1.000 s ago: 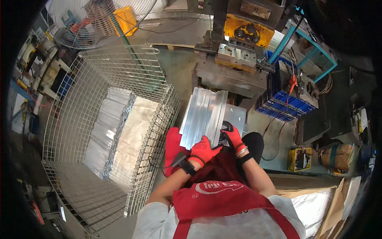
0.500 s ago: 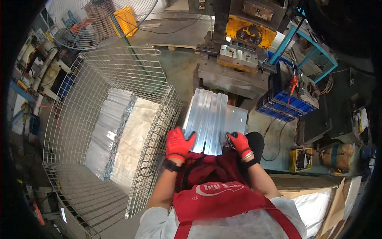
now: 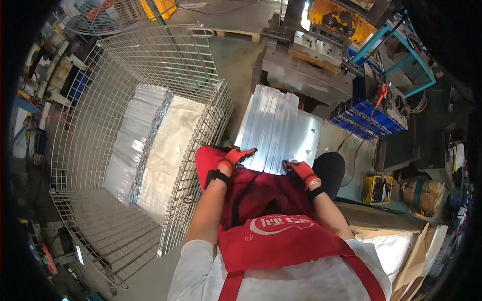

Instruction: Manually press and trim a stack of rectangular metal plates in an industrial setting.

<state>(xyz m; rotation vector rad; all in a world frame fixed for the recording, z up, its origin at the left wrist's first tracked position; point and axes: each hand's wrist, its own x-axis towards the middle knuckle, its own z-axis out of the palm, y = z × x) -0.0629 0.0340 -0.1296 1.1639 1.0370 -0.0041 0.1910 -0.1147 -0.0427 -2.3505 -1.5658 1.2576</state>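
A stack of long, ribbed silver metal profiles (image 3: 271, 128) lies before me, its near end at my lap. Beneath and to its right shows a flat metal sheet (image 3: 310, 131) with small holes or tabs. My left hand (image 3: 235, 159), in a red glove with dark fingertips, grips the stack's near left corner, one digit laid across the top. At the near right corner my right hand (image 3: 301, 172), gloved alike, has its fingers bent against the profile's edge. The undersides of both grips are hidden.
On my left stands a wire mesh cage (image 3: 193, 173) with stacked profiles (image 3: 133, 135) and a cream sheet (image 3: 168, 150) inside. Ahead is a heavy press (image 3: 306, 75). To the right are a blue crate (image 3: 369, 118), a yellow basket (image 3: 378, 189) and an open cardboard box (image 3: 386, 228).
The view has tilted, so the cage and press sit higher. Both hands have drawn closer to the stack's near end, and my left hand has turned inward over its corner.
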